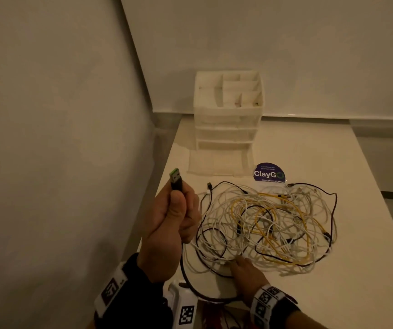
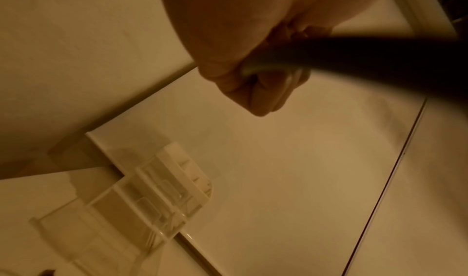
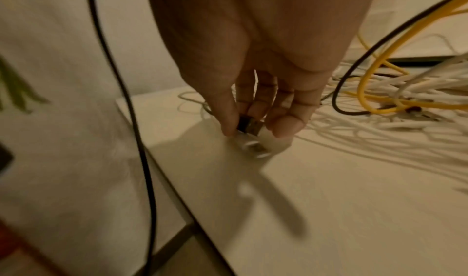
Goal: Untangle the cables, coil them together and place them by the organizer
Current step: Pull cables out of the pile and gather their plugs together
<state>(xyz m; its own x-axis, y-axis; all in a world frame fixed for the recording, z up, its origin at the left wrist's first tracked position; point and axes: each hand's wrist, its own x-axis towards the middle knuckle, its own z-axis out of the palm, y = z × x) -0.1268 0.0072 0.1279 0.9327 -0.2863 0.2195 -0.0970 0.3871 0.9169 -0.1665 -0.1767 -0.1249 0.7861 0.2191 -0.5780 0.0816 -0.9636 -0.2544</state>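
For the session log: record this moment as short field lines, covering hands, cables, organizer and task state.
left hand: left hand grips the black cable's USB plug, raised off the table
right hand: right hand pinches a small USB plug at the tangle's near edge
cables: white, yellow and black tangle on the table
organizer: organizer beyond the tangle
task state: still tangled

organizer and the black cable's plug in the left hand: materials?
Organizer: looks like translucent whitish plastic; drawer edges show through the walls. Plug held by the left hand: shiny metal shell, green insert, black housing, probably moulded plastic.
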